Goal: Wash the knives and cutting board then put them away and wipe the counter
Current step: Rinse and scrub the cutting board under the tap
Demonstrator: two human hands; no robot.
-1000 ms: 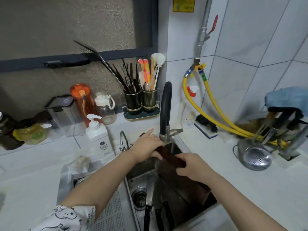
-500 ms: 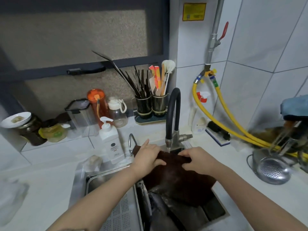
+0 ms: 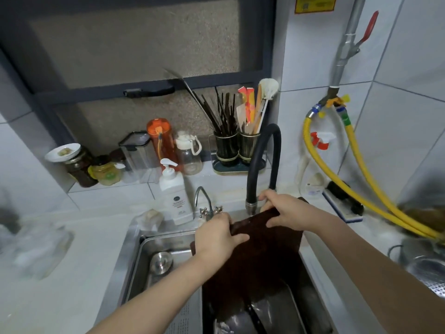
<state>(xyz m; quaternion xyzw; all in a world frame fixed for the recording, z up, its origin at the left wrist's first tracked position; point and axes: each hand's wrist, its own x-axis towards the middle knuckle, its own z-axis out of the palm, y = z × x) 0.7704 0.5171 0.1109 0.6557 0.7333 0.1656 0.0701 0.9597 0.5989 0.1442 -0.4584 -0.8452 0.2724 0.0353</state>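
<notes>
Upright in the sink [image 3: 134, 251], leaning back under the black faucet [image 3: 265, 162]: dark brown cutting board [image 3: 260, 256]. Gripped at its top edge by both hands, left hand [image 3: 216, 235] curled over the left corner, right hand [image 3: 286, 213] clamped on the right. Below, dim and partly hidden, dark knife handles [image 3: 255, 319]. Just left, white soap pump bottle [image 3: 174, 196] on the counter [image 3: 60, 285].
</notes>
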